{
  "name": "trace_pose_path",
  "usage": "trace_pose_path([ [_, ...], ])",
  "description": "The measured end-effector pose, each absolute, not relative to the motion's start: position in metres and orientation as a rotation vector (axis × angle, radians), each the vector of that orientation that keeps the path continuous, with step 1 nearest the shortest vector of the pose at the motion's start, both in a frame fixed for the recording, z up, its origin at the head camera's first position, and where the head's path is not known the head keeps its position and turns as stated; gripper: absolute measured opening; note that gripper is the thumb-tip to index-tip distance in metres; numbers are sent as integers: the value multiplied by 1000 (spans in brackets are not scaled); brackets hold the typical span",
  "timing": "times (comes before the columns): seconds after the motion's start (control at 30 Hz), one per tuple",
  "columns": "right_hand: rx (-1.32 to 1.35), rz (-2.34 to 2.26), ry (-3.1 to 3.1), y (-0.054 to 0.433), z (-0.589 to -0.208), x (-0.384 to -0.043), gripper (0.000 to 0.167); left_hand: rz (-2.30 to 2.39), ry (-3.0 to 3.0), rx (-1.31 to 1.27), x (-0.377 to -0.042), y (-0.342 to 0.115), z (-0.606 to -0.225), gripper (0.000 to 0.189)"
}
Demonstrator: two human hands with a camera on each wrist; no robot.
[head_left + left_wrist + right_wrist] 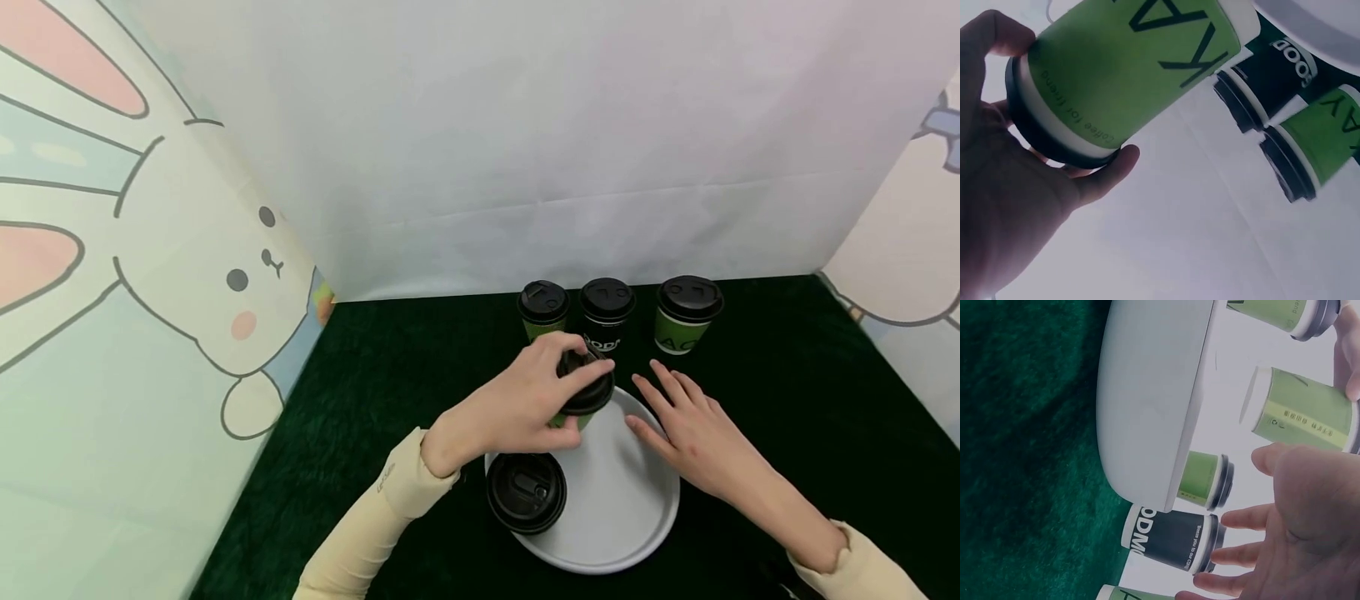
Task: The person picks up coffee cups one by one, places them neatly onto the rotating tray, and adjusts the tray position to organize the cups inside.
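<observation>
My left hand (517,396) grips a green paper coffee cup (1129,69) from above, thumb and fingers round its black lid (592,396). In the right wrist view that cup hangs above the rim of a round white tray (615,508), with a gap under its base. A second cup with a black lid (527,493) stands at the tray's near left side. Beside the tray's right rim, my right hand (697,442) is held with fingers spread and nothing in them.
Behind the tray stand three lidded cups: a green one (543,304) partly behind my left hand, a black one (603,329), and another green one (682,325) farther right. Dark green cloth (390,367) covers the table. A pale wall (525,150) rises at the back.
</observation>
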State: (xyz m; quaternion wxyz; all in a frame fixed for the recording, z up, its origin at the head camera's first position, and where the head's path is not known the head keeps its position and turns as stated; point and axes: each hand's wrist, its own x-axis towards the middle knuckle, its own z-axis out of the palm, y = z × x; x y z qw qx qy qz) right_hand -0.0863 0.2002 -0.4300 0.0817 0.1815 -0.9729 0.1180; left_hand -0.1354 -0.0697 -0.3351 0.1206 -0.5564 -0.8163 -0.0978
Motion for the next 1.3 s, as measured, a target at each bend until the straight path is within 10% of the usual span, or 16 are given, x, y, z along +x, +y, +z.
trace_pose_path([
  [1.3, 536, 393, -2913, 207, -432, -75, 63, 120, -2345, -1842, -72, -52, -339, 68],
])
